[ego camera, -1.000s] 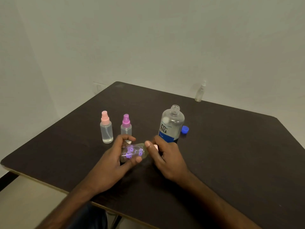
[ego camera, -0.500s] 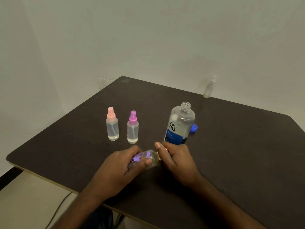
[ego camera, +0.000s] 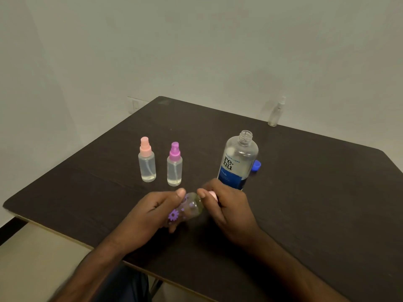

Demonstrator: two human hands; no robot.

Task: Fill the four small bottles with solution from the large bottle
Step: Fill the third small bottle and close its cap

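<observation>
Head view. Both forearms are entering from the lower edge and converging over the near middle of the dark table (ego camera: 316, 203). The left hand (ego camera: 152, 212) is gripping a small flowered bottle (ego camera: 188, 209). Its fingers are curling together under and round the clear body, and its thumb is lying along the upper side with the tip near the shoulder. The bottle is lying tilted, almost on its side, with its neck pointing toward the right hand (ego camera: 227, 211). Whether it is touching the table cannot be told. The right hand is pinching the bottle's pink top (ego camera: 212, 195) between the thumb and the curled fingers, knuckles facing up and wrist angling inward. The two thumbs are sitting close together, just apart.

The large bottle (ego camera: 238, 162) is standing upright and uncapped just behind the right hand, with its blue label facing the camera. Its blue cap (ego camera: 256, 166) is lying on the table just beside it, on the right. To the left, beyond the left hand, a pink-capped spray bottle (ego camera: 147, 163) and a purple-capped spray bottle (ego camera: 174, 167) are standing upright side by side, near each other but not touching, both holding clear liquid. A clear spray bottle (ego camera: 275, 114) is standing well apart at the table's far edge, close to the wall (ego camera: 196, 51).
</observation>
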